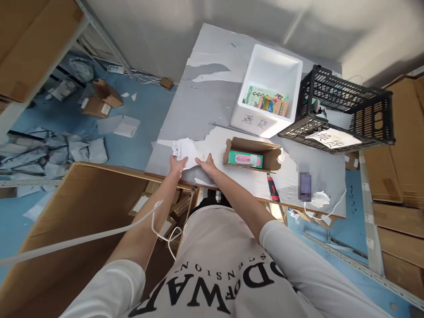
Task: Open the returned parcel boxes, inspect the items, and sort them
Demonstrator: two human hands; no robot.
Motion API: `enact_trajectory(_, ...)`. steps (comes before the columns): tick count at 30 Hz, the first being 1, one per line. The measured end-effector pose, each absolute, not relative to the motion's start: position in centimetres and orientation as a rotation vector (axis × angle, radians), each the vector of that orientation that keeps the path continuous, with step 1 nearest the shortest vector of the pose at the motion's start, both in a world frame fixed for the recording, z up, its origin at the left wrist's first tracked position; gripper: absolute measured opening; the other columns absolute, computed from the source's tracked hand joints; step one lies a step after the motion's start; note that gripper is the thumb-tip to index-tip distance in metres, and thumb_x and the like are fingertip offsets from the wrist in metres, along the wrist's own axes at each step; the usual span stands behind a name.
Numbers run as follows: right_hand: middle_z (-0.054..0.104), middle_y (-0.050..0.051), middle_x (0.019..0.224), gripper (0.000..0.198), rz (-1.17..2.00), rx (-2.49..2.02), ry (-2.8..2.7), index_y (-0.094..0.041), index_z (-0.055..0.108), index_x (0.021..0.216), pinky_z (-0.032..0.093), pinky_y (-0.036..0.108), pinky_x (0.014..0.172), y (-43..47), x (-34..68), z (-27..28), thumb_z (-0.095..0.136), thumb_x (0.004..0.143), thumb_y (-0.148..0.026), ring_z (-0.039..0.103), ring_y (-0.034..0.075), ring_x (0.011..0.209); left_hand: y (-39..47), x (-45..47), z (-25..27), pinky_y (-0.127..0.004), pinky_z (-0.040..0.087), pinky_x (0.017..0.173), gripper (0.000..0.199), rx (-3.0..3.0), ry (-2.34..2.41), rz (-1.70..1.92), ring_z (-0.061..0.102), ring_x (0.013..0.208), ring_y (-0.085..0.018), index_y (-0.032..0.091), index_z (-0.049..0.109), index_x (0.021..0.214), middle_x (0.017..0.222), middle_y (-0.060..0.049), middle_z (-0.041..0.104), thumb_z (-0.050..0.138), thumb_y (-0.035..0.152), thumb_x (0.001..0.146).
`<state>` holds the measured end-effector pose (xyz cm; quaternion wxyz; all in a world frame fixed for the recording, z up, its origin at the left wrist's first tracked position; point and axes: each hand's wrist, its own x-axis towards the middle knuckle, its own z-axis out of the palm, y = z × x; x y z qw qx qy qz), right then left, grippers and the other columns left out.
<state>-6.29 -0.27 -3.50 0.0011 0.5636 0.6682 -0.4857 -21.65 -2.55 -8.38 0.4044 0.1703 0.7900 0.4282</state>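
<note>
Paper gripped in left hand
Right hand, fingers spread, is at its edge, maybe to keep it steady.

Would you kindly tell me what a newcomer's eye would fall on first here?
Probably the large white bin on the table, with colourful printed items inside and a black crate to its right. Next might come the green-and-pink package inside the open cardboard box in front of the bin. Left of that box, near the table edge, the left hand holds a crumpled white piece.
</note>
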Motion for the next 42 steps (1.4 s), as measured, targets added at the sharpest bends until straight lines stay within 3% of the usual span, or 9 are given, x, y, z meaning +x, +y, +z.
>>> enact_trajectory(3, 0.021, 0.023, 0.158, 0.092, -1.596, 1.889, 1.974, -0.004, 0.007, 0.153, 0.034, 0.037, 0.114, -1.3, -5.2, -2.1, 0.056, 0.087, -0.045, 0.027, 0.027, 0.146, -0.9, -22.2, -8.9, -0.046, 0.045, 0.102, 0.077, 0.673, 2.160, 0.911, 0.058, 0.119, -0.030, 0.012, 0.045, 0.128, 0.123, -0.019, 0.060, 0.080, 0.022, 0.060)
enact_trajectory(8, 0.055, 0.008, 0.138, 0.058, -1.879, 1.175, 2.433, -0.024, 0.039, 0.146, 0.050, 0.029, 0.096, -3.9, 3.0, 5.2, 0.052, 0.091, -0.035, 0.064, 0.017, 0.109, 0.6, -22.3, -7.5, -0.061, 0.018, 0.115, 0.117, 0.795, 2.359, 0.758, 0.016, 0.146, -0.043, 0.009, 0.019, 0.148, 0.154, -0.029, 0.024, 0.086, 0.027, 0.053)
enact_trajectory(12, 0.065, 0.007, 0.122, 0.038, -1.331, 1.584, 2.658, -0.024, 0.057, 0.130, 0.049, 0.035, 0.095, -1.4, 13.0, 9.1, 0.041, 0.096, -0.029, 0.064, 0.020, 0.106, -0.3, -20.1, -4.0, -0.065, 0.007, 0.115, 0.121, 0.983, 2.414, 0.858, -0.008, 0.147, -0.044, 0.010, 0.006, 0.151, 0.159, -0.027, 0.002, 0.080, 0.049, 0.064)
enact_trajectory(14, 0.065, 0.013, 0.119, 0.040, -0.973, 1.671, 2.625, -0.015, 0.055, 0.130, 0.049, 0.037, 0.093, 1.5, 16.1, 8.5, 0.040, 0.094, -0.017, 0.062, 0.023, 0.106, -1.1, -17.5, -1.9, -0.059, 0.008, 0.117, 0.107, 1.369, 2.252, 0.986, -0.003, 0.149, -0.040, 0.013, 0.015, 0.151, 0.160, -0.023, 0.008, 0.074, 0.052, 0.071)
enact_trajectory(17, 0.063, 0.015, 0.123, 0.041, -0.879, 1.372, 2.596, -0.010, 0.060, 0.124, 0.045, 0.037, 0.097, 6.0, 16.4, 5.5, 0.047, 0.085, -0.005, 0.058, 0.026, 0.114, -2.1, -12.2, 0.3, -0.052, 0.022, 0.116, 0.070, 1.972, 1.622, 0.921, 0.030, 0.143, -0.035, 0.019, 0.048, 0.135, 0.144, -0.018, 0.045, 0.072, 0.045, 0.074)
enact_trajectory(22, 0.052, 0.014, 0.138, 0.044, -0.783, 1.042, 2.542, -0.017, 0.050, 0.131, 0.049, 0.037, 0.091, 8.6, 10.4, 0.0, 0.057, 0.088, -0.022, 0.058, 0.028, 0.116, -2.3, -4.6, -0.5, -0.047, 0.035, 0.106, 0.032, 2.390, 1.109, 0.464, 0.060, 0.113, -0.026, 0.021, 0.064, 0.119, 0.114, -0.013, 0.068, 0.054, 0.023, 0.088)
enact_trajectory(30, 0.058, 0.021, 0.128, 0.059, -0.542, 1.075, 2.407, -0.013, 0.038, 0.136, 0.049, 0.042, 0.089, 7.8, 7.8, -2.3, 0.061, 0.084, -0.030, 0.061, 0.032, 0.109, -2.7, -3.5, -1.9, -0.034, 0.042, 0.072, 0.030, 2.602, 1.212, 0.294, 0.062, 0.088, -0.022, 0.014, 0.066, 0.108, 0.094, -0.012, 0.070, 0.040, 0.011, 0.093)
enact_trajectory(37, 0.041, 0.022, 0.142, 0.042, -0.354, 0.983, 2.393, -0.022, 0.048, 0.134, 0.049, 0.051, 0.085, 8.0, 7.7, -2.0, 0.046, 0.092, -0.023, 0.052, 0.037, 0.117, -2.2, -2.9, -1.4, -0.034, 0.041, 0.069, 0.026, 2.625, 1.267, 0.248, 0.060, 0.087, -0.021, 0.015, 0.064, 0.107, 0.093, -0.011, 0.068, 0.044, 0.010, 0.091)
enact_trajectory(42, 0.046, 0.020, 0.133, 0.041, -0.425, 1.008, 2.394, -0.022, 0.053, 0.130, 0.047, 0.047, 0.090, 8.8, 7.6, -0.5, 0.048, 0.089, -0.018, 0.053, 0.033, 0.113, -1.9, -3.0, -0.8, -0.034, 0.041, 0.069, 0.026, 2.625, 1.293, 0.201, 0.059, 0.086, -0.022, 0.015, 0.063, 0.109, 0.094, -0.010, 0.067, 0.044, 0.011, 0.091)
